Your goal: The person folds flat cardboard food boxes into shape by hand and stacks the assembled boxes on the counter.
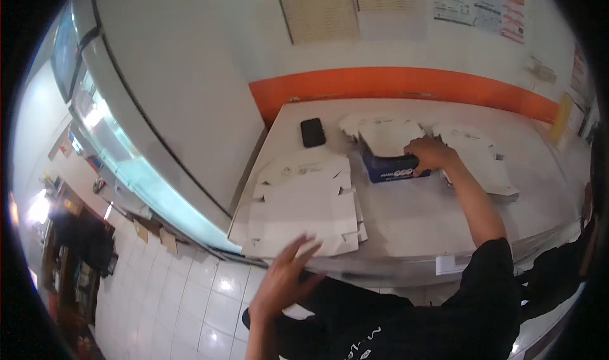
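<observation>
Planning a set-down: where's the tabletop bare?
White tabletop is bare in front of the blue box, between the left flat cartons and right forearm; also right of the right flat cartons. Crowded: back middle, around the box and right hand.

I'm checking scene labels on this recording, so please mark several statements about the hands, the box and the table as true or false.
1. The right hand is at the blue box. True.
2. The left hand is on the blue box too. False: it is apart from it, near the table's front edge, by the left flat cardboard.
3. A dark phone lies on the table, left of the blue box. True.
4. The wall stripe behind the table is green. False: it is orange.
5. More flat cardboard lies to the right of the blue box. True.
</observation>
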Motion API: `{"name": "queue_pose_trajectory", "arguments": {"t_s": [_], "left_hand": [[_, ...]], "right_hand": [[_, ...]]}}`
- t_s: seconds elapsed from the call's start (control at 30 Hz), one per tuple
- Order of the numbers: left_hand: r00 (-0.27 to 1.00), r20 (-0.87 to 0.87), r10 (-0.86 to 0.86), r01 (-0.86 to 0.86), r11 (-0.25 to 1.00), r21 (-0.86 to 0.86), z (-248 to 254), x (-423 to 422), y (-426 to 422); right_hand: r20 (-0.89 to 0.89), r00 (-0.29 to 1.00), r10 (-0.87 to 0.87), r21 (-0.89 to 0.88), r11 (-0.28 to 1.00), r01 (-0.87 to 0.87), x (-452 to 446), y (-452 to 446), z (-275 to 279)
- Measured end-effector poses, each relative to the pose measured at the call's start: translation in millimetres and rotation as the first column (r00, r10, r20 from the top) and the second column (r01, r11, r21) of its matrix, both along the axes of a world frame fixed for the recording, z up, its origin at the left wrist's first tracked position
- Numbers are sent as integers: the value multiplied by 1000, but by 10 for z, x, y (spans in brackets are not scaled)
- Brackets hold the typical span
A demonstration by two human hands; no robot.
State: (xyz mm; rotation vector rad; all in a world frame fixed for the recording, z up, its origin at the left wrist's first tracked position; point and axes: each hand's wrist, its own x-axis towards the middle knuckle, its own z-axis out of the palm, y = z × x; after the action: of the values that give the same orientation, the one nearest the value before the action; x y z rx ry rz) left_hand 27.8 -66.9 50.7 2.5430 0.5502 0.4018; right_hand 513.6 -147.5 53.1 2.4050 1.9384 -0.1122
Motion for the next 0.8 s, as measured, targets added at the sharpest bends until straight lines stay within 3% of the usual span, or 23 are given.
{"name": "queue_pose_trajectory", "arguments": {"t_s": [0.1, 0.2, 0.3, 0.33, 0.43, 0.5, 0.6, 0.8], "left_hand": [[990, 12, -142, 132, 947, 294, -207, 516, 457], [921, -314, -232, 215, 973, -89, -235, 762, 755], [939, -260, -225, 233, 972, 1, -161, 709, 751], [939, -245, -242, 258, 966, 36, -179, 685, 756], [918, -93, -385, 355, 904, -240, -258, 687, 925], [955, -87, -284, 263, 945, -196, -148, 710, 880], [977, -52, -207, 195, 966, -170, -78, 721, 886], [981, -119, -154, 106, 934, -341, 68, 775, 975]], "right_hand": [[-72, 997, -22, -17, 1000, 21, 37, 22, -24], [-71, 997, -43, 41, 998, 46, -141, -85, 31], [-154, 985, 75, 456, 890, 4, -679, -300, 147], [-230, 965, 124, 491, 871, 5, -839, -352, 144], [-476, 831, 288, 526, 851, 6, -1320, -497, 149], [-657, 645, 391, 476, 878, -48, -1630, -548, 165], [-593, 636, 493, 586, 807, -79, -1971, -390, -114], [-550, 737, 394, 660, 746, 93, -2242, -222, -357]]}}
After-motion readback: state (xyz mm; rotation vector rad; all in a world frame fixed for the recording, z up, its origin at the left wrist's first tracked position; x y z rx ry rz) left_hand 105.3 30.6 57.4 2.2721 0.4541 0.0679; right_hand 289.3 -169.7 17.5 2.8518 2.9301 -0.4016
